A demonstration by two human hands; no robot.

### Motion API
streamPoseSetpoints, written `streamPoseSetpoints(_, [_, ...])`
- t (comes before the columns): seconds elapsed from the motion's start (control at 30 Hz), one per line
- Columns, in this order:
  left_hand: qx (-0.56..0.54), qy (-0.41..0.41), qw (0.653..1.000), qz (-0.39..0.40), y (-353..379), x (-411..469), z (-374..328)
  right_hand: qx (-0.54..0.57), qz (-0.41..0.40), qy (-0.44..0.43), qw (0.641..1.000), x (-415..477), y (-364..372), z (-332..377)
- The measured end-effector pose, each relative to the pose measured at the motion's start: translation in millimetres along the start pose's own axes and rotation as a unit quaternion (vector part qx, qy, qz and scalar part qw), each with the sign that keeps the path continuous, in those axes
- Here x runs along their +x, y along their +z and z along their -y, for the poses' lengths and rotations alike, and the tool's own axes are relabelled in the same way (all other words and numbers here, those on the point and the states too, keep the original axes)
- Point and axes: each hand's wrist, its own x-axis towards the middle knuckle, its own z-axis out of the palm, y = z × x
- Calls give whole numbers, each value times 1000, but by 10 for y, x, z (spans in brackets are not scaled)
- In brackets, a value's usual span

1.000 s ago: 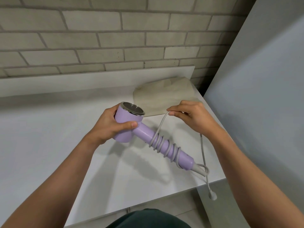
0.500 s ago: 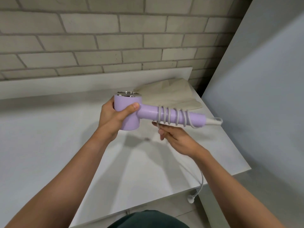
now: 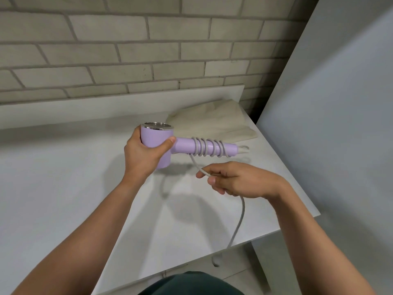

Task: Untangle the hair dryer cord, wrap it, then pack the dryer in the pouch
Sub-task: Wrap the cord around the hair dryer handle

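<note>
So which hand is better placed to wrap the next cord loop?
Right. The right hand holds the loose cord just below the handle; the left hand grips the hair dryer by its head.

One head-worn wide-angle view, looking forward and down.
I'm seeing it from above the person's chest, close over the flat white tabletop (image 3: 63, 188), facing the pale grey brick wall (image 3: 127, 60); brick lines bow toward the frame edges.
</note>
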Motion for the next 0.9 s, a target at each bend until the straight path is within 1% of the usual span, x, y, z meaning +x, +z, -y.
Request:
streamPoseSetpoints(0.1, [24, 19, 1000, 4, 48, -34, -20, -39, 3, 17, 999, -60, -100, 30])
streamPoseSetpoints(0.2, [36, 40, 998, 23, 51, -45, -32, -113, -24, 19, 993, -108, -193, 72])
streamPoseSetpoints(0.3, [49, 48, 996, 55, 35, -50, -52, -182, -75, 0, 981, -126, -279, 101])
streamPoseSetpoints(0.4, [62, 50, 992, 94, 12, -35, -44, -276, -150, -23, 949, -131, -325, 102])
streamPoseSetpoints(0.47, [71, 44, 989, 126, -27, -14, -37, -310, -198, -52, 928, -132, -345, 85])
streamPoseSetpoints(0.57, [65, 38, 980, 182, -78, -3, -37, -313, -270, -119, 903, -119, -375, -1])
streamPoseSetpoints(0.67, [33, 31, 975, 217, -115, -18, -47, -300, -309, -154, 889, -81, -425, -116])
streamPoseSetpoints(0.77, [-1, 28, 967, 253, -175, -40, -111, -269, -322, -174, 891, -31, -457, -184])
streamPoseSetpoints(0.9, [-36, 27, 955, 292, -250, -76, -223, -235, -307, -205, 899, 8, -483, -239])
